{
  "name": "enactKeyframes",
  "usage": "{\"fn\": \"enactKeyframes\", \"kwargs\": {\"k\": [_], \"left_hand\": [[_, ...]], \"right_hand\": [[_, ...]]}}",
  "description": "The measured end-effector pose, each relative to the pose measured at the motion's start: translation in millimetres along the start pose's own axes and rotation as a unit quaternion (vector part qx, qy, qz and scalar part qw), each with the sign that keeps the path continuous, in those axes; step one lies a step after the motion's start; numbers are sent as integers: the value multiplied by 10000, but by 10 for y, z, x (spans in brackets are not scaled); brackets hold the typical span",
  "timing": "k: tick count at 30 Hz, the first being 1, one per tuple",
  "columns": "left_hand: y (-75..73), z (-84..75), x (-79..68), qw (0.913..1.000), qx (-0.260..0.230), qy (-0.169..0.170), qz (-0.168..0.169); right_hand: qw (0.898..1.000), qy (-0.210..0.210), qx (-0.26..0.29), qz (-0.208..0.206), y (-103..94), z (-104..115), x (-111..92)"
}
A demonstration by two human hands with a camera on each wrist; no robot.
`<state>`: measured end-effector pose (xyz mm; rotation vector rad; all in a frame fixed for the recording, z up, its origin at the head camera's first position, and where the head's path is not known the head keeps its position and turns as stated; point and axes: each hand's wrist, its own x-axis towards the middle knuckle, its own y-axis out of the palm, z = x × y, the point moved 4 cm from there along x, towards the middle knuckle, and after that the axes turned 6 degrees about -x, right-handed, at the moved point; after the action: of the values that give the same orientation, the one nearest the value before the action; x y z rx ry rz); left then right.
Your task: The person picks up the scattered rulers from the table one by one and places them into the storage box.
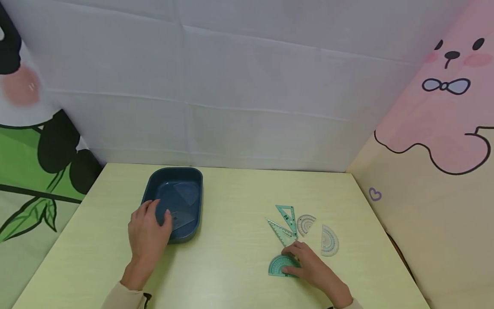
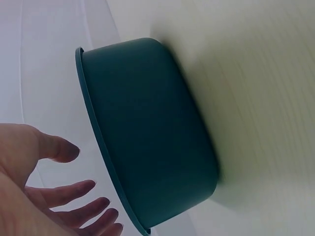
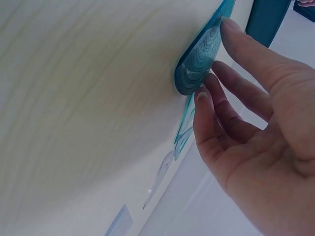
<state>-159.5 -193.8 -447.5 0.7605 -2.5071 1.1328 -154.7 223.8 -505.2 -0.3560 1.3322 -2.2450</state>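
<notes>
My right hand [image 1: 310,267] has its thumb and fingertips at opposite edges of a green semicircular protractor [image 1: 276,267], pinching it close over the table. In the right wrist view the thumb meets one edge of the green protractor [image 3: 199,61], the fingertips the other. Just beyond this hand lie two green set squares, one [image 1: 278,229] nearer and another [image 1: 287,220] behind it. Over the left rim of a dark blue plastic basin [image 1: 155,185] hovers my left hand [image 1: 148,234], fingers loosely bent and holding nothing. Clear flat pieces [image 1: 181,219] lie inside the basin.
Two clear protractors lie right of the set squares, a smaller one [image 1: 302,223] and a larger one [image 1: 329,242]. A pale wood-grain table [image 1: 231,266] carries everything. White cloth [image 1: 262,107] hangs behind, with cartoon-printed panels on both sides.
</notes>
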Motion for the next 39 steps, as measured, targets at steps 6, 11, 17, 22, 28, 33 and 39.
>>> {"fn": "enactKeyframes", "kwargs": {"k": [6, 11, 17, 22, 28, 33, 39], "left_hand": [[-56, 57, 27, 9995, 42, -262, 196], [-80, 122, 43, 9976, 97, -522, 451], [-70, 230, 51, 9950, 141, -732, 660], [-61, 317, 60, 9918, 57, -972, 831], [-53, 399, 79, 9877, 9, -1215, 986], [-59, 439, 117, 9889, 24, -1144, 946], [-75, 455, 184, 9907, 48, -1036, 884]], "right_hand": [[10000, 41, 48, 29, 0, 9, 0], [10000, 52, 28, 26, 3, 12, 7], [9999, 88, 67, 63, 25, -10, 5], [9999, -10, 100, 2, 39, -26, -3], [10000, 20, 93, 17, 53, -44, 3], [9999, 84, 61, 58, 61, -53, 12], [9997, 189, 72, 115, 56, -58, 7]]}}
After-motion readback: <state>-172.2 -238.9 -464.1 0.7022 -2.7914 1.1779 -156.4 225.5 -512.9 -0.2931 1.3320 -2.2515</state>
